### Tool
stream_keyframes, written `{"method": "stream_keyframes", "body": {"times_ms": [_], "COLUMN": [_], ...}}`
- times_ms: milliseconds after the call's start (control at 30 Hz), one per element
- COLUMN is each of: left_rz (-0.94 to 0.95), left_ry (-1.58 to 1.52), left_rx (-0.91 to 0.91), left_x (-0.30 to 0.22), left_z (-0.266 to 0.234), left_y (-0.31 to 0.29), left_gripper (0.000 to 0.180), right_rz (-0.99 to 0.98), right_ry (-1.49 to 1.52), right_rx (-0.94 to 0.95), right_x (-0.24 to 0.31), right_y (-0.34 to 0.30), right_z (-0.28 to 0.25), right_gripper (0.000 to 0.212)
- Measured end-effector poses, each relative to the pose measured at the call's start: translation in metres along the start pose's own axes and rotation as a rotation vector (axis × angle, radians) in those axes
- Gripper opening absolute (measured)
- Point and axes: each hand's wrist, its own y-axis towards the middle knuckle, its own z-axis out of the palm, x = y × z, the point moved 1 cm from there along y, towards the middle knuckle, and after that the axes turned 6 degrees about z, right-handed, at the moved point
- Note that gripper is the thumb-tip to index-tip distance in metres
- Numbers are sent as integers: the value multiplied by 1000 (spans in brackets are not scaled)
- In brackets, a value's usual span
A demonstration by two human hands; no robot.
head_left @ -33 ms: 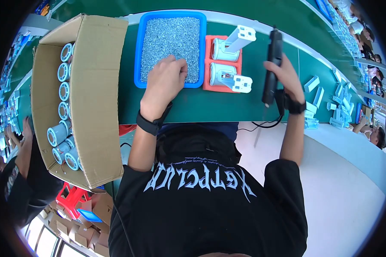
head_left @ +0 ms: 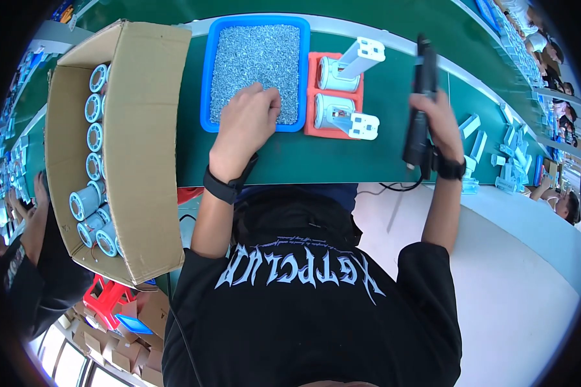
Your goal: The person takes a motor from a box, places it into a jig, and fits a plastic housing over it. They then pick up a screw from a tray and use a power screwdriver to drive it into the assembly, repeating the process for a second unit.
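There are 2 white assemblies [head_left: 339, 73], 1 tray [head_left: 208, 74], 1 screwdriver [head_left: 417, 134].

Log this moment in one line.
Left hand: curled over blue tray | Right hand: gripping black driver | Red holder: two white assemblies

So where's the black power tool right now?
In the head view, the black power tool is in the right hand, right of the orange holder.

Bright, even light; lower-left windows [head_left: 70, 364] glare white. Right hand [head_left: 441, 124], black tool [head_left: 425, 80] motion-blurred. Fisheye bends green tabletop [head_left: 303, 161]; corners black.
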Motion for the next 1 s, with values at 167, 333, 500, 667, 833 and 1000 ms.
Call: {"method": "stream_keyframes", "body": {"times_ms": [167, 333, 500, 667, 833, 1000], "left_rz": [-22, 48, 92, 13, 45, 448], "left_ry": [-80, -138, -189, -226, -597, -859], "left_rx": [-15, -88, -107, -236, -93, 103], "left_x": [-1, -1, 0, -9, -60, -168], "left_z": [1, 4, 5, -2, -35, 18], "left_y": [4, 7, 7, 1, -44, -46], "left_gripper": [2, 5, 6, 7, 9, 83], "right_rz": [-473, -942, -1093, -956, -775, -810], "right_ry": [1055, 1364, 1126, 1300, 1955, 1428], "right_rx": [-37, 499, 542, 247, 418, -604], "right_x": [31, 61, 66, 64, 57, 52], "right_y": [-68, -83, -89, -93, -88, -85], "right_z": [-27, -44, -58, -56, -49, -53], "right_gripper": [56, 58, 59, 47, 44, 35]}}
